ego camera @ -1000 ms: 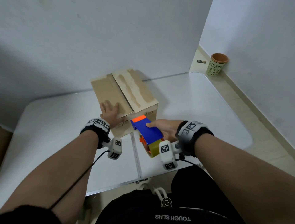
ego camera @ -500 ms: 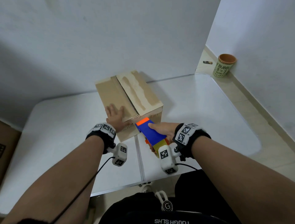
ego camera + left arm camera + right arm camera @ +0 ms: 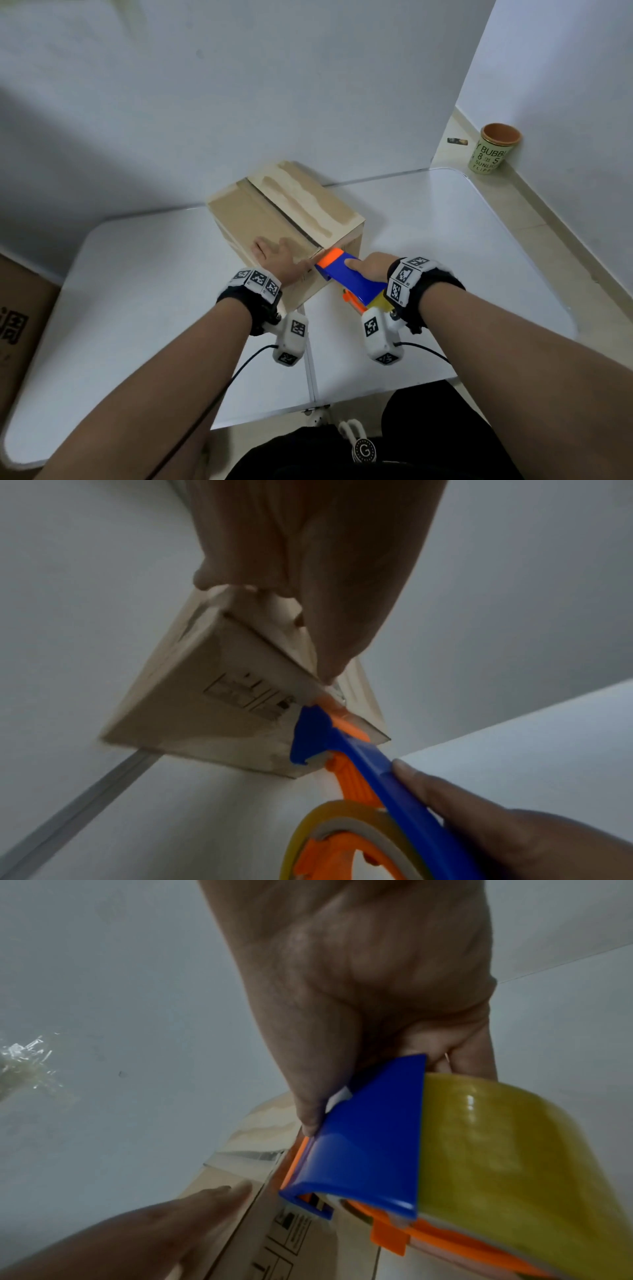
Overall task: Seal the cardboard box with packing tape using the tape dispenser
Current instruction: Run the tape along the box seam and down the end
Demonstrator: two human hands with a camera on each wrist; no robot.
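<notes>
A brown cardboard box [image 3: 291, 212] stands on the white table [image 3: 137, 291], flaps closed, the seam running away from me. My left hand [image 3: 277, 255] lies flat on the near left flap, fingers straight, thumb by the seam. My right hand [image 3: 368, 267] grips the blue and orange tape dispenser [image 3: 349, 275]. Its orange front edge touches the box's near top edge at the seam. In the left wrist view the dispenser [image 3: 342, 739] meets the box [image 3: 219, 696] front. The yellowish tape roll [image 3: 496, 1150] fills the right wrist view under my right hand [image 3: 359, 1001].
The table butts against a white wall. A green paper cup [image 3: 493, 149] stands on the floor at the far right. Another cardboard box [image 3: 20, 308] sits on the floor at the left. My legs in dark clothing are below the table's near edge.
My right hand has carried the dispenser forward from near the table up to the box's near top edge. The left hand stays flat on the left flap.
</notes>
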